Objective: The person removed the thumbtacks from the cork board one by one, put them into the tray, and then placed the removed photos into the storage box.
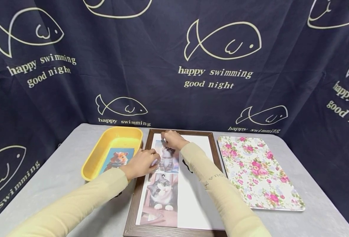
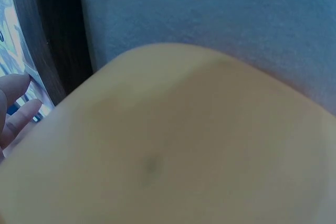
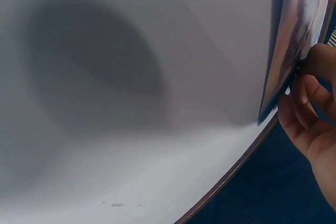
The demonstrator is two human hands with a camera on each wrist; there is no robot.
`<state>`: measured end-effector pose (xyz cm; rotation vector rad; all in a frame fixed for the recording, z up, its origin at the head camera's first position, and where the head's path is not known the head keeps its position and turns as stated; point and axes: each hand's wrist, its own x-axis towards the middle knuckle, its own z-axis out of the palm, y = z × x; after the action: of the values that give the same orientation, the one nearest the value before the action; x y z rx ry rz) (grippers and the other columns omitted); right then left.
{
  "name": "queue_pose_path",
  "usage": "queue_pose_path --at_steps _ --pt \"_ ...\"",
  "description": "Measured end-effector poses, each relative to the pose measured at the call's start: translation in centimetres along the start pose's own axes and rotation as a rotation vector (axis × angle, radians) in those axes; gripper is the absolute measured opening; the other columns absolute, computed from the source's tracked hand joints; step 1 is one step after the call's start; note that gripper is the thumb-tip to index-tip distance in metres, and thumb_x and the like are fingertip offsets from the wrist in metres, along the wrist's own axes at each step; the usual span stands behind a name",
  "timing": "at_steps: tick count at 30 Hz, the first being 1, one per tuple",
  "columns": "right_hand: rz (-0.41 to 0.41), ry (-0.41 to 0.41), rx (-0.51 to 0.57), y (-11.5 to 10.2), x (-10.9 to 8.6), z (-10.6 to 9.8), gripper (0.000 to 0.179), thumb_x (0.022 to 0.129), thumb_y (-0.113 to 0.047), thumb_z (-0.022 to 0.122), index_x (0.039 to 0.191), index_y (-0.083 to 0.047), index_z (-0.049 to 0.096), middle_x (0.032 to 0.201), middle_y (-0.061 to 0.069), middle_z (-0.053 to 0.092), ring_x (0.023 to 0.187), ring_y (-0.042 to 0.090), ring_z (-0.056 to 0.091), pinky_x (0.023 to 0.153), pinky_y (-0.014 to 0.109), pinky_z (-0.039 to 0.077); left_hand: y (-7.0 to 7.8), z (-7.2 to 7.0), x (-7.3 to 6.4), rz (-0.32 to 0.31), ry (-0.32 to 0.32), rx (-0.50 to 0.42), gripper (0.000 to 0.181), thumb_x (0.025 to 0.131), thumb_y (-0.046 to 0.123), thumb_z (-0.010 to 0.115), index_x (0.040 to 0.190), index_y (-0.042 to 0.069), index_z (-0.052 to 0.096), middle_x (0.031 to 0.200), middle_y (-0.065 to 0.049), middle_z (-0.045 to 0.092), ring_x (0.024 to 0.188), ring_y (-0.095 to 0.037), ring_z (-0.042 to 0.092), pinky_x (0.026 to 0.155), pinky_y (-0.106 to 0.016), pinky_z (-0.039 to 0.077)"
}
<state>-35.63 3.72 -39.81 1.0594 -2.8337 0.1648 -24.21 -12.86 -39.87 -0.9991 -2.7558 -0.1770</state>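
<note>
A kitten photo [image 1: 169, 164] lies in the upper left of a white board [image 1: 195, 200] with a brown wooden frame [image 1: 135, 200]. My right hand [image 1: 174, 140] pinches its top edge between thumb and fingers; the right wrist view shows the photo [image 3: 294, 40] tilted up off the board. At its left edge, my left hand [image 1: 143, 162] touches the photo with loosely bent fingers, reaching across the frame's left side. Fingers [image 2: 23, 121] show at the border of the left wrist view, where the forearm hides most of the hand. Directly below is a second cat photo [image 1: 162, 196], lying flat.
A yellow tray [image 1: 88, 164] stands left of the frame, holding a hamster picture [image 1: 120, 158] on a blue background. On the right lies a floral-patterned panel [image 1: 257, 171]. A dark blue fish-print cloth [image 1: 162, 72] hangs behind the grey table [image 1: 62, 184].
</note>
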Motion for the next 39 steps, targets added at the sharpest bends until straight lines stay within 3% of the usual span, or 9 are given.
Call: queue_pose_path --at_steps 31,39 --pt "0.057 -0.011 -0.018 -0.3 -0.7 -1.9 0.036 0.076 -0.020 0.073 0.108 -0.010 0.060 0.094 0.004 0.063 0.080 0.019 0.063 0.069 0.034 0.050 0.1 0.0 0.2 0.011 -0.004 0.002 0.016 0.080 0.026 0.068 0.092 0.016 0.064 0.088 0.000 0.059 0.074 -0.018 0.059 0.067 -0.038 0.039" --pt "0.061 -0.042 0.008 0.4 -1.1 -2.4 0.036 0.076 -0.015 0.072 0.110 -0.012 0.059 0.093 0.002 0.063 0.079 0.016 0.061 0.065 0.030 0.049 0.0 0.2 0.2 0.001 -0.014 0.011 0.017 0.081 0.027 0.067 0.093 0.017 0.064 0.088 0.000 0.059 0.076 -0.018 0.059 0.070 -0.039 0.041"
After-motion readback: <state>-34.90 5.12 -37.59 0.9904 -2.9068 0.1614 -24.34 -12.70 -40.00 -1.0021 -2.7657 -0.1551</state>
